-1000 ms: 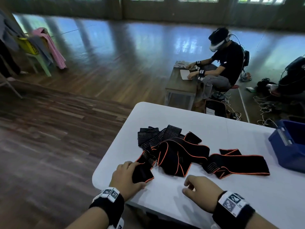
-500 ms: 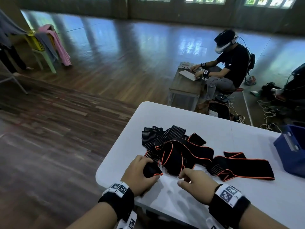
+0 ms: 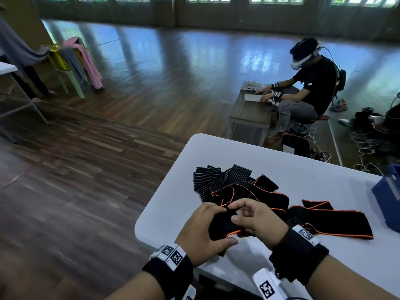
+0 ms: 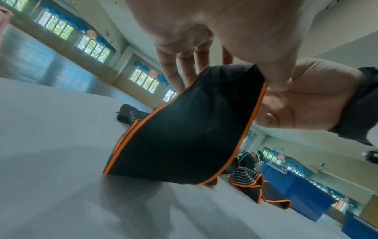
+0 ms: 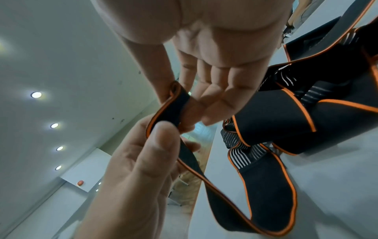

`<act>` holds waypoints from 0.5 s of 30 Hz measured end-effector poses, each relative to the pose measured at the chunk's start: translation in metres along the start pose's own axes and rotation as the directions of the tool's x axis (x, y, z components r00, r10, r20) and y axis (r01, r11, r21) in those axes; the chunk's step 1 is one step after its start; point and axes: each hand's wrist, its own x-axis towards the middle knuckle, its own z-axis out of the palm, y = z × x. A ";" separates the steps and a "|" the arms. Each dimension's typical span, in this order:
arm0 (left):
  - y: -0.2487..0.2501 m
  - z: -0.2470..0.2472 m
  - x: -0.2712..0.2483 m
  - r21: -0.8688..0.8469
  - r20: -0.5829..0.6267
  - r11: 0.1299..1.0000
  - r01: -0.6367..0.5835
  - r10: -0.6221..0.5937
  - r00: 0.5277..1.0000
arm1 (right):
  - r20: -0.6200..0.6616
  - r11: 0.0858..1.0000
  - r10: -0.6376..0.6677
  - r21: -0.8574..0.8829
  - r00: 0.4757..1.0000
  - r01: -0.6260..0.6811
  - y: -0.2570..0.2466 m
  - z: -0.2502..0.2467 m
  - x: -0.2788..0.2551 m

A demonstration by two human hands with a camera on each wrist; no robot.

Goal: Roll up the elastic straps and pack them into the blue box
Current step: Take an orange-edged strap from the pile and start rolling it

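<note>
A black elastic strap with orange trim (image 3: 220,226) has its end lifted off the white table (image 3: 281,165) near the front edge. My left hand (image 3: 201,232) grips that end, thumb under it and fingers over the top. My right hand (image 3: 257,221) pinches the strap's top edge between thumb and forefinger. In the right wrist view the strap end (image 5: 169,110) curls between the right hand (image 5: 204,64) and the left hand (image 5: 132,169). The strap runs back into a tangled pile of straps (image 3: 238,187). The blue box (image 3: 387,202) stands open at the table's right edge.
A second orange-trimmed strap (image 3: 331,219) lies flat to the right of my hands. Black straps with white stripes (image 3: 216,178) lie at the back of the pile. Beyond the table a seated person (image 3: 313,83) works at a wooden bench; cables (image 3: 363,148) litter the floor.
My right hand moved left from the table and took hold of the strap end. Both hands have lifted that end off the table and brought it between them.
</note>
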 end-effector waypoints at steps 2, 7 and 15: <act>-0.001 0.004 -0.002 0.009 0.042 1.000 0.018 -0.018 0.999 | -0.022 0.995 -0.009 -0.095 1.000 0.007 0.003 -0.003 0.000; -0.006 0.008 -0.001 0.015 0.166 0.997 0.072 -0.074 0.983 | -0.079 0.949 -0.052 -0.313 0.996 0.024 0.015 -0.016 -0.004; -0.032 0.013 0.038 0.082 0.134 0.984 0.159 -0.169 0.976 | -0.146 0.921 -0.032 -0.389 0.989 -0.027 0.026 -0.051 -0.026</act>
